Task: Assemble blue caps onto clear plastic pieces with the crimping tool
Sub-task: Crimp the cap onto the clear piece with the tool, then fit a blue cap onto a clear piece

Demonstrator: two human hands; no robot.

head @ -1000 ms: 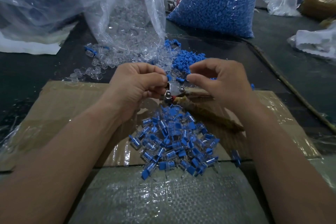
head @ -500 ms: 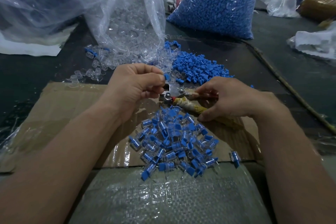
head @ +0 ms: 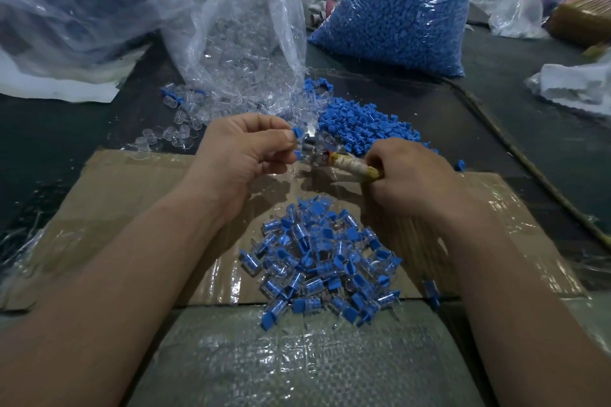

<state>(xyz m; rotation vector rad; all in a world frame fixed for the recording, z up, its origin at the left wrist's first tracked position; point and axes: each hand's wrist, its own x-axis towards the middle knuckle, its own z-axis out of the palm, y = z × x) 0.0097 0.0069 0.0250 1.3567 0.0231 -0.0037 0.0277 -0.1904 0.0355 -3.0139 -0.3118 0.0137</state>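
My left hand [head: 246,150] pinches a clear plastic piece with a blue cap [head: 297,133] at the metal jaws of the crimping tool [head: 350,163]. My right hand [head: 410,175] grips the tool's tape-wrapped handles just right of the jaws. Below both hands, a heap of assembled blue-and-clear pieces [head: 324,258] lies on the taped cardboard sheet [head: 132,195]. Loose blue caps [head: 363,129] are piled just beyond the tool. Loose clear pieces [head: 185,119] spill from an open clear bag [head: 244,43] behind my left hand.
A large bag of blue caps [head: 403,3] stands at the back centre-right. Another big plastic bag [head: 76,3] fills the back left. Crumpled white plastic [head: 575,86] lies at the right. A woven sack [head: 297,360] covers the near edge. A cord [head: 515,155] runs diagonally at right.
My right hand left the jaws, dropped to the tool's handles and closed round them. The tool's handles have lifted off the cardboard. My left hand stayed at the jaws with the piece.
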